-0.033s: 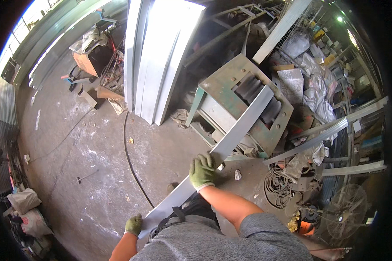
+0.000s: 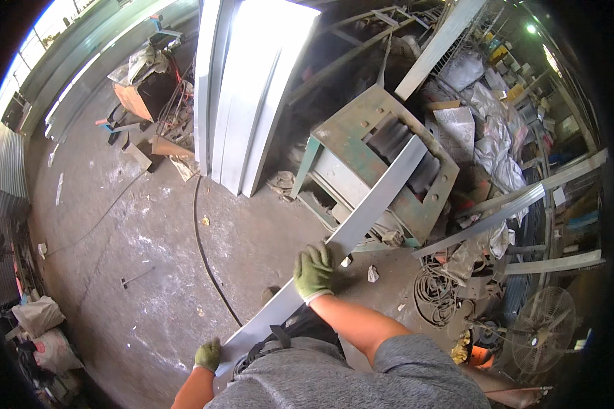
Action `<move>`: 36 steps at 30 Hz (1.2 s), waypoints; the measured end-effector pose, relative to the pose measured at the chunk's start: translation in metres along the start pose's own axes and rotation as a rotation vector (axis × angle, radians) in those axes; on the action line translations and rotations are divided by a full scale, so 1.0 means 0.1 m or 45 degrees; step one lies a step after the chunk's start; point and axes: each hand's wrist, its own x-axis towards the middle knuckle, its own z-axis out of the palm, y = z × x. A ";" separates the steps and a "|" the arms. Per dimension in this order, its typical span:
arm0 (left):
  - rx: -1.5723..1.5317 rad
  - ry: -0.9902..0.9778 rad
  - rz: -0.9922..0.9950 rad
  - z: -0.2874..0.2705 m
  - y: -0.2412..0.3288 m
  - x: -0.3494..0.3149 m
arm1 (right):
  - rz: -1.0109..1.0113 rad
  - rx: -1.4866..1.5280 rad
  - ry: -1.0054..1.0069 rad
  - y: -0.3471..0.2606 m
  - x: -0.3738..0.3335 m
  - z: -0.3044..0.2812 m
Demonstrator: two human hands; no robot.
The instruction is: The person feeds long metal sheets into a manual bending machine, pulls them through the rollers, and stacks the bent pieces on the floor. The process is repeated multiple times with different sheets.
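Note:
A long, flat grey metal strip [image 2: 361,218] runs slantwise from my waist up to a worn green-and-grey machine [image 2: 348,129]. The strip's far end lies across the machine's opening, over dark rollers [image 2: 389,140]. My right hand [image 2: 314,271], in a green work glove, is closed over the strip about midway along it. At the near end, close to my left hip, my left hand [image 2: 209,354] in a matching glove holds the strip's edge. Its fingers are partly hidden.
Tall shiny metal panels [image 2: 252,102] stand left of the machine. A dark cable [image 2: 208,266] crosses the concrete floor [image 2: 136,225]. To the right are coiled wire [image 2: 435,293], a fan [image 2: 542,330], crumpled silvery sheeting [image 2: 491,140] and long metal strips [image 2: 484,221]. White sacks [image 2: 39,315] lie at the left.
My right hand and the metal strip have shifted very slightly toward me and to the left. Both hands keep their hold.

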 end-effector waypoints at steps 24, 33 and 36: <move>0.175 -0.295 0.331 -0.10 2.60 0.62 | -0.026 -0.167 0.059 1.79 1.52 -0.42; 0.084 -0.262 0.592 0.31 5.50 1.48 | 0.160 0.277 0.179 2.04 1.06 -0.59; 0.131 -0.210 0.809 0.43 6.28 1.67 | 0.250 0.268 0.152 2.35 0.88 -0.71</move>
